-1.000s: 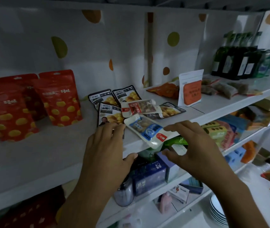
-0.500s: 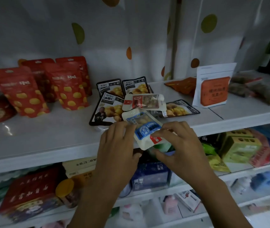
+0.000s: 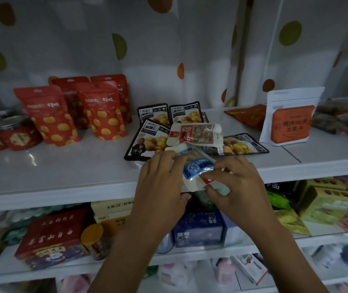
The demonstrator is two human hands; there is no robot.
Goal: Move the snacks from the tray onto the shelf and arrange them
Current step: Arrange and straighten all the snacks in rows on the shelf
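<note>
At the front edge of the white shelf [image 3: 63,180], pinches a blue-label snack pouch [image 3: 196,168] with left hand [image 3: 160,187] on its side and right hand [image 3: 238,187] curled round its lower corner, overhanging the lip beside black chestnut packets [image 3: 147,140], likely to square it with the red-label pouch [image 3: 194,134].

On the white shelf [image 3: 63,176], a blue-and-white packet [image 3: 198,168] overhangs the edge between my left hand [image 3: 160,185] and right hand [image 3: 238,187], with black chestnut packets [image 3: 147,142] just beyond. Red pouches [image 3: 52,117] and jars [image 3: 18,138] stand well left of them, a white-and-orange pouch [image 3: 289,121] well right.
</note>
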